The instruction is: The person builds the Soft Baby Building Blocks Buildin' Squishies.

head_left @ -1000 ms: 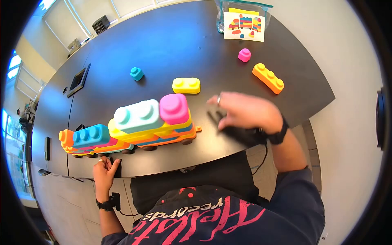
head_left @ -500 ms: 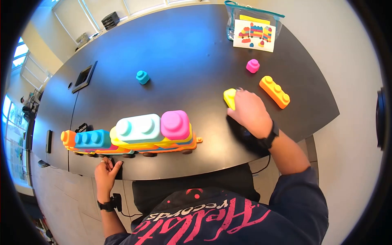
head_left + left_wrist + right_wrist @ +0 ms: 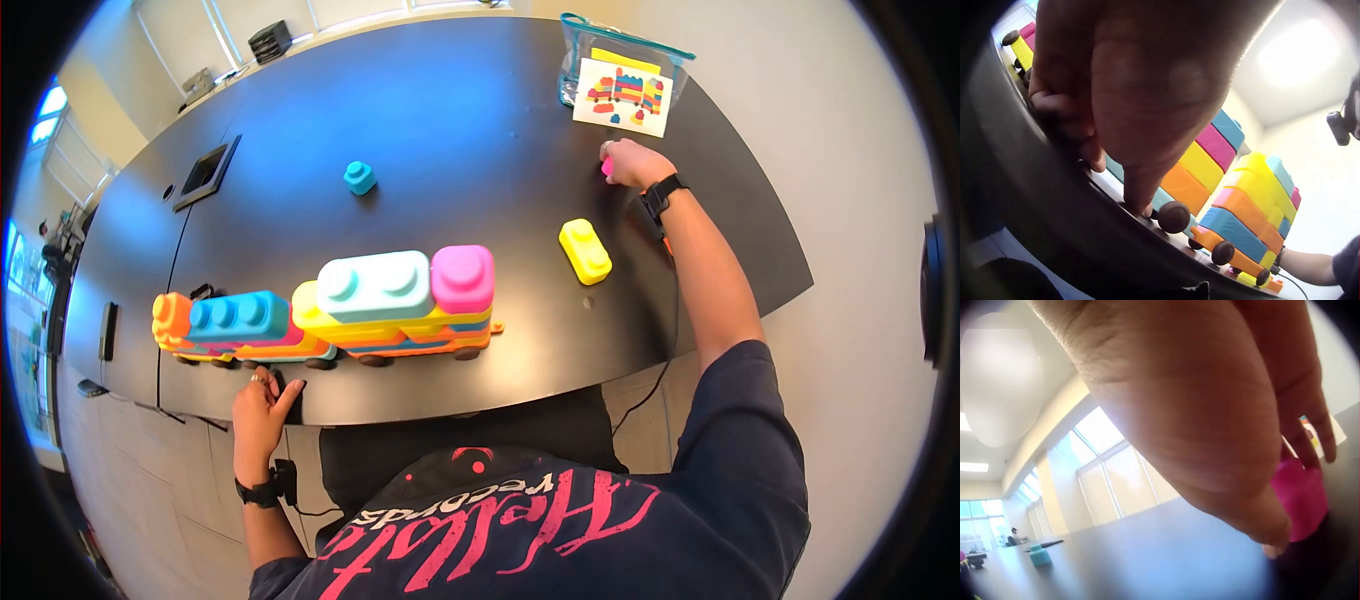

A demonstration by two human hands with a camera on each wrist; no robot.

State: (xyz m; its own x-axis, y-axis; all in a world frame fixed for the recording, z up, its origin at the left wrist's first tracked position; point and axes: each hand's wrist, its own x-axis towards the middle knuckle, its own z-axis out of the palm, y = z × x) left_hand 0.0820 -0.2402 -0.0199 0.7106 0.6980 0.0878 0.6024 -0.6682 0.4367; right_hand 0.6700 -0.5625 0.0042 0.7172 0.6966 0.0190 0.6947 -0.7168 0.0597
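Note:
My right hand (image 3: 637,163) reaches to the far right of the table and pinches a small pink block (image 3: 1300,497) between thumb and fingers. The left hand (image 3: 262,412) rests at the near table edge, fingers loosely bent, beside a train built of toy blocks. That train has an orange and blue front part (image 3: 240,316) and a taller rear wagon (image 3: 400,332) topped by a pale mint block (image 3: 375,280) and a pink one (image 3: 463,278). A yellow two-stud block (image 3: 585,252) lies to the right of the wagon. My right forearm mostly hides an orange block (image 3: 668,246).
Farther back stands a small teal block (image 3: 359,178). A clear zip pouch (image 3: 675,70) lies at the far right, with a picture card (image 3: 620,98) against it. A cable (image 3: 655,390) runs from the right wrist over the table edge. A socket box (image 3: 208,172) is set into the tabletop.
The right hand carried the yellow block rightward, set it down and let go. Then it moved farther back and took hold of the small pink block. The left hand has stayed put.

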